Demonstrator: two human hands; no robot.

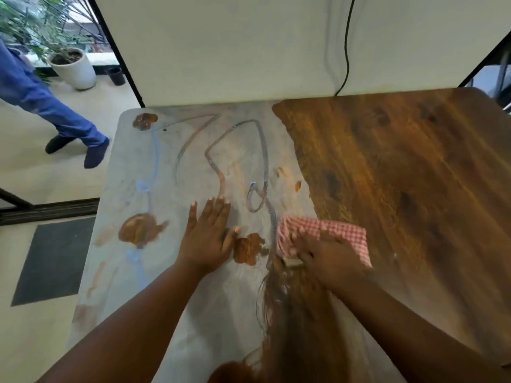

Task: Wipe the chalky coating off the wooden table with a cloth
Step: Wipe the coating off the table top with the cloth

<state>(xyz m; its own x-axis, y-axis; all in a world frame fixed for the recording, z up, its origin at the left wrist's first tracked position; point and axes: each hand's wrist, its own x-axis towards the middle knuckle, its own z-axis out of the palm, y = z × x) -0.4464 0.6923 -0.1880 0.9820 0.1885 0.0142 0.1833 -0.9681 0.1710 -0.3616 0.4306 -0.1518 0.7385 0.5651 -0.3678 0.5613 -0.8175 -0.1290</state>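
The wooden table shows glossy brown grain on its right part; a pale, matte chalky coating with curved streaks covers the left. The left hand lies flat, fingers straight, on the coating. The right hand grips a crumpled red-checked cloth at the boundary.

bare wooden table open rightward; white partition along far edge, cable hanging there
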